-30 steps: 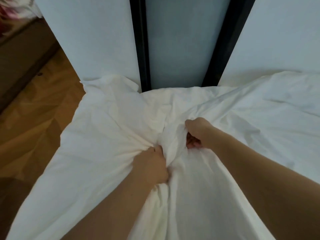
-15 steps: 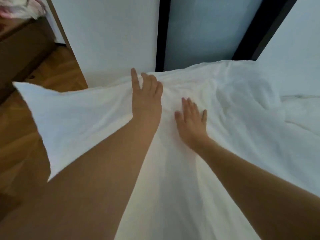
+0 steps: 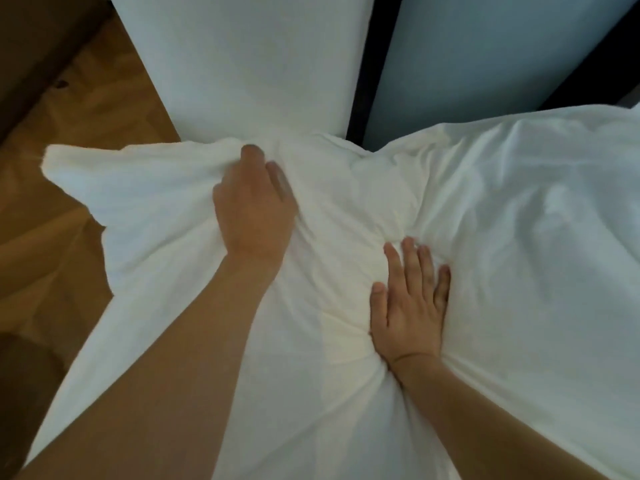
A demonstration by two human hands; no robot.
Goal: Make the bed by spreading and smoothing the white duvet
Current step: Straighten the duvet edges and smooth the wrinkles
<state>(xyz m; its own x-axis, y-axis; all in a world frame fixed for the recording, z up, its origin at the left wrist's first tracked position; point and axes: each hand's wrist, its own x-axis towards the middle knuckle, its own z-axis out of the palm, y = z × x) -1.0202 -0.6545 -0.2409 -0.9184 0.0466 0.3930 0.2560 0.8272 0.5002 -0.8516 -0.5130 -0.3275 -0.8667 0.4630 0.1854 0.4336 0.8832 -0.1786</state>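
Head view: crumpled, soft white duvet (image 3: pixel 502 209)

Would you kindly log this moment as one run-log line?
left hand: fingers curled into white duvet near its corner | right hand: flat, pressing duvet | duvet: wrinkled between hands

The white duvet (image 3: pixel 346 393) runs off the right and bottom edges, hiding the bed.

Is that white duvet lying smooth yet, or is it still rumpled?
Still rumpled. The white duvet shows creases fanning out around the flat right hand, and the left hand bunches a fold near the corner that overhangs the wooden floor.
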